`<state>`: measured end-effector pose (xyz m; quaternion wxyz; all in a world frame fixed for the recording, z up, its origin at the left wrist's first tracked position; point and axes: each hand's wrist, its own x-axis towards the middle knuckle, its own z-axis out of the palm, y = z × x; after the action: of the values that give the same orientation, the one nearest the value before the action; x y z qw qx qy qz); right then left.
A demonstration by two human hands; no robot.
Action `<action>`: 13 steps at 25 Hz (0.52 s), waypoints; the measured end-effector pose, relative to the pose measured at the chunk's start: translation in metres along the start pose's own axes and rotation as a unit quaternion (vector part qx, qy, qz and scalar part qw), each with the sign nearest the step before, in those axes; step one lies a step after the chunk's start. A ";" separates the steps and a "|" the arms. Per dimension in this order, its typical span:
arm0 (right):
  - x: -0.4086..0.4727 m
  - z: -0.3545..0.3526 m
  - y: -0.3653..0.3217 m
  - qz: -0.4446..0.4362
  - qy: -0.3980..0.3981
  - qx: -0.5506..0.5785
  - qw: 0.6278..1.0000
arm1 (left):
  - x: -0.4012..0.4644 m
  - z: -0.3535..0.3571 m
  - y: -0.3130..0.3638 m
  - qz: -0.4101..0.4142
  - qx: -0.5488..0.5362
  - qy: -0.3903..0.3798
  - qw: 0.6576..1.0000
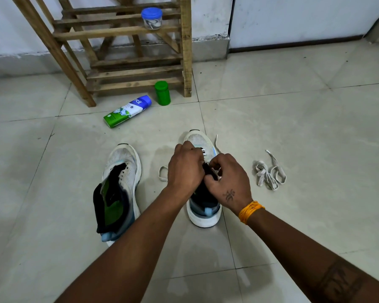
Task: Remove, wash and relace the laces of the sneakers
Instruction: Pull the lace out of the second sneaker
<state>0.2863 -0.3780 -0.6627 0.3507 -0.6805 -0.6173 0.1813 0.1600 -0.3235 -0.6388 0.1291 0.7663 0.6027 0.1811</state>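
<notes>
Two white sneakers with dark collars stand on the tiled floor. The left sneaker [122,189] has no lace and its tongue gapes open. Over the right sneaker [202,206] both my hands work at the eyelets. My left hand [185,169] has its fingers curled over the lacing area. My right hand [229,182] pinches the dark tongue edge beside it. A white lace [162,173] runs through this shoe, looping out on the left and trailing past the toe on the right. A second, loose white lace [269,173] lies bunched on the floor to the right.
A wooden rack [136,51] stands against the wall ahead, with a blue-lidded jar [151,18] on a shelf. A green canister [162,92] and a green-and-blue bottle [127,111] lying on its side are on the floor before it.
</notes>
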 end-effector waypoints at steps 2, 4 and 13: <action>0.004 0.005 0.003 0.002 0.007 -0.011 1.000 | 0.000 0.002 0.002 0.008 -0.042 0.015 0.999; 0.005 0.008 0.005 0.018 0.038 -0.009 0.999 | -0.004 0.009 0.001 -0.024 -0.103 0.051 0.993; -0.005 0.012 0.005 0.043 0.078 0.036 0.995 | -0.010 -0.003 0.003 0.026 -0.007 0.095 0.995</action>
<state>0.2806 -0.3795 -0.6752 0.4136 -0.7059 -0.5510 0.1645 0.1591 -0.3336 -0.6363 0.0720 0.7599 0.5912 0.2607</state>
